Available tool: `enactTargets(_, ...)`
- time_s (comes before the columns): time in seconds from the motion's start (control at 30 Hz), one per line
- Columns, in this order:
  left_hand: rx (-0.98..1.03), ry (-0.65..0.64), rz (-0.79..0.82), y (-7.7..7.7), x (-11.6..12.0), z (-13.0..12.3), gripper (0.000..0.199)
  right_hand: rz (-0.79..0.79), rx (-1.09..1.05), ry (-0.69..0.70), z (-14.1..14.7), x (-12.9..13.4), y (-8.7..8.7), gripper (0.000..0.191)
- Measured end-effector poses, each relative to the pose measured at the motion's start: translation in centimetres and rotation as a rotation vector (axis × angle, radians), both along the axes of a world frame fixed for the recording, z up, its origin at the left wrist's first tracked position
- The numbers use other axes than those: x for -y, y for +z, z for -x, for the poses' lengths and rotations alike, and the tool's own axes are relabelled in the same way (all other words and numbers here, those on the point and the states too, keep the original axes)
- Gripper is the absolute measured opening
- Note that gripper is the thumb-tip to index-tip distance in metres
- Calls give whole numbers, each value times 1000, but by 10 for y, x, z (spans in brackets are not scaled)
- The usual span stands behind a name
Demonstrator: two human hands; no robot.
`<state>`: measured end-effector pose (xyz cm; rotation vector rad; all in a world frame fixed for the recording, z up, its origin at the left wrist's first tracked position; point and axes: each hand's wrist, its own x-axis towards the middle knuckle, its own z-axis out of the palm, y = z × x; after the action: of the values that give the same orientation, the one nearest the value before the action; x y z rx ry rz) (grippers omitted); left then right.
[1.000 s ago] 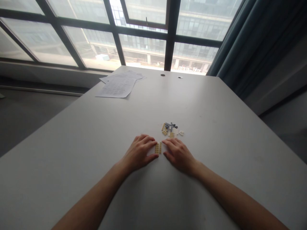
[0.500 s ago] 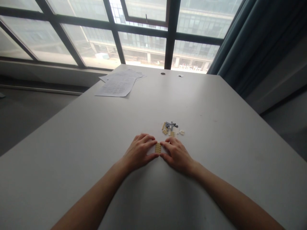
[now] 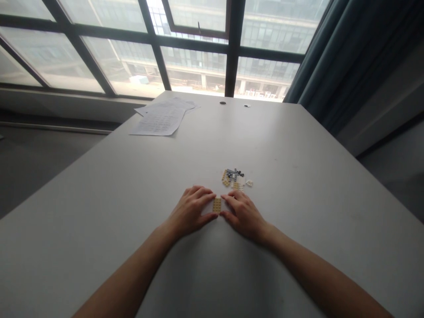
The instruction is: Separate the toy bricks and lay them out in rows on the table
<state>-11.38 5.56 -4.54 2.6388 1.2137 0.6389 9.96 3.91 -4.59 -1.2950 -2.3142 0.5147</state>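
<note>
A small tan studded building-block plate (image 3: 217,205) lies between my two hands near the middle of the white table (image 3: 251,145). My left hand (image 3: 194,207) grips its left side, thumb at the near end and fingertips at the far end. On the other side, my right hand (image 3: 243,212) has its thumb and fingers at the plate's right corners. Just beyond the hands sits a loose pile of building-block pieces (image 3: 234,176) in tan, grey, black and white. A small white piece (image 3: 249,183) rests at the pile's right.
Several printed paper sheets (image 3: 159,121) lie at the table's far left. Two round inserts, one dark (image 3: 223,103) and one partly white (image 3: 247,106), are set near the far edge. Behind stands a large window; a dark curtain (image 3: 318,57) hangs at the right.
The whole view has shifted slightly, so the scene sits a little further left and lower. Both hands keep the same hold around the tan plate.
</note>
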Motion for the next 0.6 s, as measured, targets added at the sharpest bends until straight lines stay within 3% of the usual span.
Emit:
enactTargets(0.17, 11, 13, 8, 1, 1, 2, 41, 48, -46, -11, -16, 5, 5, 42)
enactTargets(0.3, 58, 103, 0, 1, -3, -2, 33, 46, -78, -74, -40, 16, 5, 35)
enactTargets(0.4, 65, 152, -21, 6, -10, -17, 30, 26, -134, -162, -50, 23, 2, 28)
enactTargets(0.53, -23, 98, -32, 16, -26, -45, 33, -27, -213, -237, -50, 23, -1, 26)
enactTargets(0.6, -59, 157, -41, 17, -37, -54, 33, -44, -233, -250, -48, 22, -2, 26)
